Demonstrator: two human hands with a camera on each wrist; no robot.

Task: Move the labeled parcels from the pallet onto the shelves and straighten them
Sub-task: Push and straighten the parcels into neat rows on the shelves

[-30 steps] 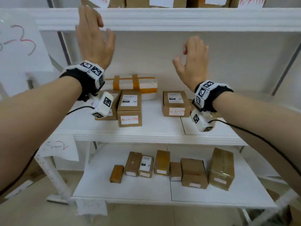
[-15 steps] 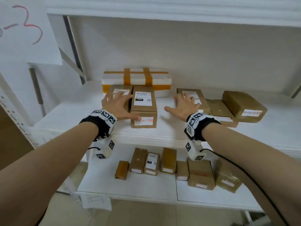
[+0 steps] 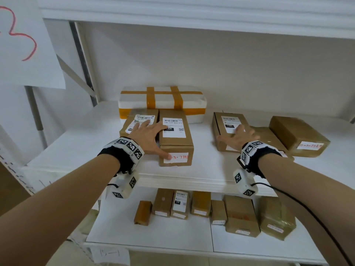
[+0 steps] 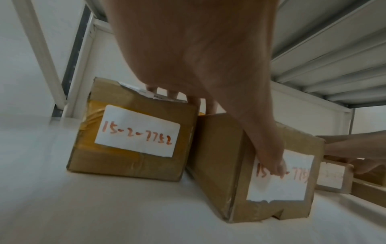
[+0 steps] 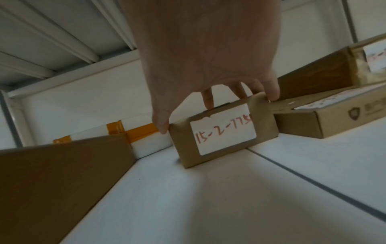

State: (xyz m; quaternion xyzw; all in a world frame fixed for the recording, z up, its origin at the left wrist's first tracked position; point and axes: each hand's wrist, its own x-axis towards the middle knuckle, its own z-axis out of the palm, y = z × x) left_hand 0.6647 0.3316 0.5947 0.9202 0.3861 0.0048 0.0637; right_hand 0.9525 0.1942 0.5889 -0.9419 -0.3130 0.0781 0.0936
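1. Resting on the middle shelf (image 3: 201, 175), the labeled parcels are small brown cardboard boxes with a white foam box (image 3: 163, 102) strapped in orange tape behind them; take that foam box as the landmark.
2. Directly in front of the foam box stand two cartons side by side, touching: the low carton (image 3: 134, 124) and the taller carton (image 3: 175, 139), which carries a printed label on top and a handwritten one on its front face.
3. The left hand (image 3: 148, 136) lies spread and flat across both; its fingers (image 3: 143, 124) rest on the low carton's top and its thumb presses the taller carton's front label. It curls round nothing.
4. To the right of the foam box, well apart from that pair, sits a flat carton (image 3: 228, 129). The right hand (image 3: 239, 138) lies over its top with straight fingers, the thumb reaching along its left edge; in the right wrist view the fingertips (image 5: 207, 102) touch the top front edge.
5. Judging by size and cardboard, these parcels look light and stiff, with dry, grippy faces; they should slide on the smooth shelf.
6. Taped areas look slicker, and the paper labels could smudge or peel.
7. Taking hold across opposite side faces, or pushing flat on the front face, seems best for squaring them.
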